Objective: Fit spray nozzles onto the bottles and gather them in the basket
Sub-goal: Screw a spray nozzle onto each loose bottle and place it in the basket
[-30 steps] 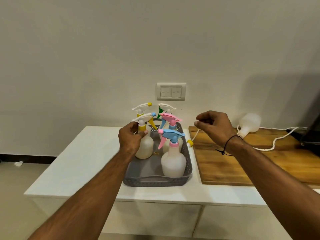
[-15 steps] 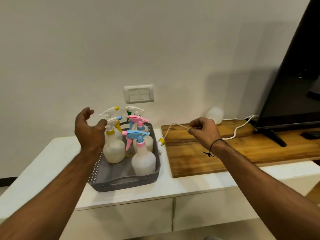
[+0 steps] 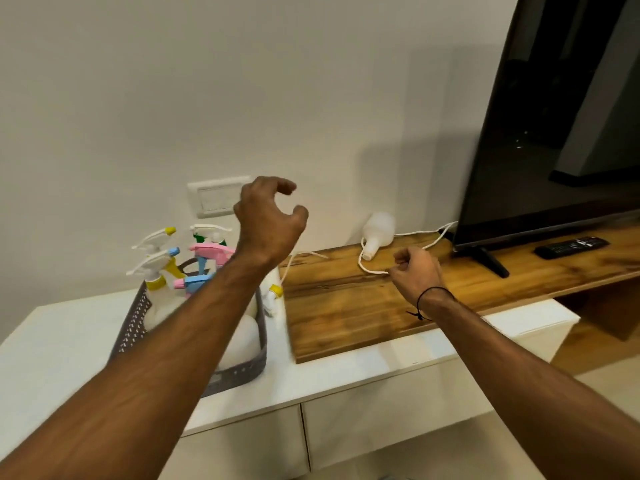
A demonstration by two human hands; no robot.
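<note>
A grey perforated basket (image 3: 138, 318) on the white cabinet holds several white bottles fitted with spray nozzles: white-and-yellow (image 3: 156, 261), pink (image 3: 211, 250) and blue (image 3: 194, 282). My left hand (image 3: 270, 220) hovers above the basket's right side, fingers curled apart and empty; its forearm hides part of the basket. A loose nozzle with a yellow collar (image 3: 273, 295) lies between the basket and the wooden board, its thin tube trailing right. A capless white bottle (image 3: 378, 230) lies on its side on the board. My right hand (image 3: 415, 271) is fisted just right of it, over a white cord.
A wooden board (image 3: 346, 306) lies on the white cabinet (image 3: 62, 344). A black TV (image 3: 554, 116) stands at the right with a remote (image 3: 571, 246) beside its foot. A white cord (image 3: 372, 270) loops round the lying bottle's neck. A wall switch (image 3: 214, 199) sits behind the basket.
My left hand let go of the yellow-collared bottle in the basket and rose to the right, open. My right hand moved right along the board, off the nozzle's thin tube. The view swung right.
</note>
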